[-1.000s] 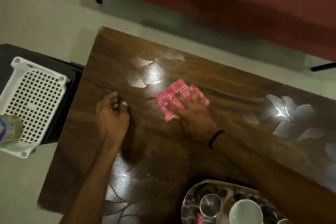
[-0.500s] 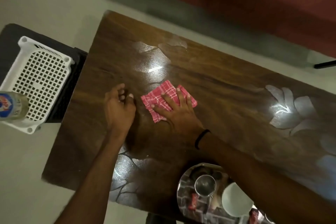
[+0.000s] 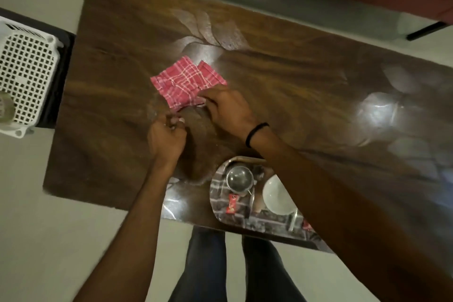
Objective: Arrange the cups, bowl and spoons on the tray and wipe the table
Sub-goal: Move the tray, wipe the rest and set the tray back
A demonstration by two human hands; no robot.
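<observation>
head view, wiping stage. a pink checked cloth (image 3: 187,82), folded to a rough square, lies flat on the dark wooden table (image 3: 294,86), far of both hands and well apart from the tray (image 3: 212,203) at the near edge. the right hand (image 3: 228,109) sits at the cloth's near right edge with its fingers curled down onto the fabric, apparently pinching that edge. the left hand (image 3: 166,137) rests just near of the cloth's near corner with fingers curled; blur hides whether it grips the fabric or only touches the table, so its hold cannot be told. the cloth therefore extends away from the right-hand grip, toward the far left, with nearly all of its area outside the hand. judged by appearance, the cloth is light, thin and limp: it will fold, bunch and drag rather than slide as a sheet, and the glossy tabletop offers it little friction. an edge pinch suits lifting or refolding; for wiping, a flat palm over the middle would likely spread pressure better. it is not fragile. on the tray stand a steel cup (image 3: 239,178), a white bowl (image 3: 277,197) partly hidden by the right forearm, and a spoon (image 3: 251,203), so arranging looks largely done. a white perforated basket (image 3: 24,76) stands left of the table.
</observation>
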